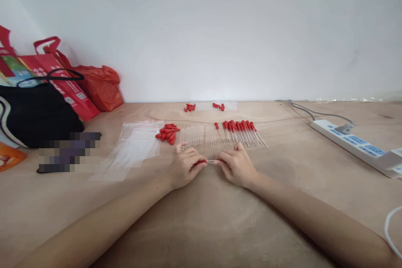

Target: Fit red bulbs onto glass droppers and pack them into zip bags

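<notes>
My left hand [187, 165] pinches a red rubber bulb [200, 162] at the middle of the table. My right hand [236, 165] is closed on the other end of a thin clear tube [210, 161], which runs level between the two hands. Just beyond them lie rows of clear glass tubes [192, 135]. A pile of red bulbs [168, 133] sits to their left. On the right, several droppers with red bulbs [240, 127] lie side by side, their tips towards me.
Clear plastic bags [135, 146] lie left of the bulbs. More small red pieces [189, 107] are near the wall. A white power strip [358, 144] with grey cables stands right. Red bags [100, 86] and a black bag [40, 113] fill the far left.
</notes>
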### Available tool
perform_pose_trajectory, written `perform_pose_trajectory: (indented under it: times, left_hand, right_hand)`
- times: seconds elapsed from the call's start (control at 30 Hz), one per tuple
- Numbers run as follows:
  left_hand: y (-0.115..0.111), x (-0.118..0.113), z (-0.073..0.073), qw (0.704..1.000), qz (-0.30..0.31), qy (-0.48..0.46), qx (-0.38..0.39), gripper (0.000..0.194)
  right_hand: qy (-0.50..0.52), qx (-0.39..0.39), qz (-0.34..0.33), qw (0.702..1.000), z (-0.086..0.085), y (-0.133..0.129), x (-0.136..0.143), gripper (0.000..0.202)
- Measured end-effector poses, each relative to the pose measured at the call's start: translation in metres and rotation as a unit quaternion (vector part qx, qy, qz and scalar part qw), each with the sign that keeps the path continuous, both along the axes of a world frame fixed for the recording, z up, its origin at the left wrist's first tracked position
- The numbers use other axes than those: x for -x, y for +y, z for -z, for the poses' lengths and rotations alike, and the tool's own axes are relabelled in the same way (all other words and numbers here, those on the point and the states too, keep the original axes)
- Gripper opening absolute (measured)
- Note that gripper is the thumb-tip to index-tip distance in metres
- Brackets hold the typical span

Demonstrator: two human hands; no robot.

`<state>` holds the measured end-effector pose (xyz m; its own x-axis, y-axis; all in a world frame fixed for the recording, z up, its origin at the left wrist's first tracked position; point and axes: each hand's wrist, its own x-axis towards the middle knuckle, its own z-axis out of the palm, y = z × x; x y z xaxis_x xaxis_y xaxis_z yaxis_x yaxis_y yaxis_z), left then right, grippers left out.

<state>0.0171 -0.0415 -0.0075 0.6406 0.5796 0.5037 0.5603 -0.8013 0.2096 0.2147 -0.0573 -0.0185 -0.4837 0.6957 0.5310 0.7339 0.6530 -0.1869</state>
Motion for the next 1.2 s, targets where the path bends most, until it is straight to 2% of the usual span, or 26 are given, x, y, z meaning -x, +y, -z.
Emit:
perform_pose_trajectory:
  times: [0.2, 0.5, 0.63, 0.83, 0.9, 1.0, 1.1, 1.2]
  left_hand:
    - [0.001, 0.0, 0.003, 1.0, 0.02, 0.006, -0.011, 0.022]
    - [0.002, -0.001, 0.002, 0.999, 0.03, 0.014, -0.008, 0.016]
    - [0.006, 0.002, -0.001, 1.0, 0.011, 0.018, -0.013, 0.017]
    - [0.013, 0.009, 0.0, 0.999, -0.037, 0.014, -0.033, 0.012]
    - [0.016, 0.011, 0.003, 0.994, -0.098, -0.009, -0.042, 0.018]
    - [0.019, 0.014, 0.007, 0.986, -0.163, -0.029, -0.02, 0.024]
    - [0.02, 0.015, 0.008, 0.988, -0.153, -0.011, 0.015, 0.015]
    - [0.019, 0.014, 0.008, 0.988, -0.153, -0.001, 0.028, 0.01]
  right_hand:
    - [-0.005, 0.019, -0.018, 1.0, 0.003, 0.0, 0.003, 0.03]
    - [-0.013, 0.074, -0.011, 0.997, 0.003, 0.001, 0.01, 0.031]
    - [-0.036, 0.074, -0.007, 0.997, -0.004, 0.002, 0.009, 0.031]
    - [-0.093, 0.046, -0.003, 0.995, -0.014, 0.004, -0.002, 0.018]
    - [-0.053, 0.067, 0.037, 0.996, -0.014, 0.012, -0.007, 0.019]
    - [0.062, 0.115, 0.145, 0.981, -0.011, 0.03, -0.014, 0.022]
    - [0.12, 0.134, 0.246, 0.952, -0.01, 0.05, -0.013, 0.021]
    - [0.099, 0.123, 0.314, 0.936, -0.01, 0.066, -0.005, 0.019]
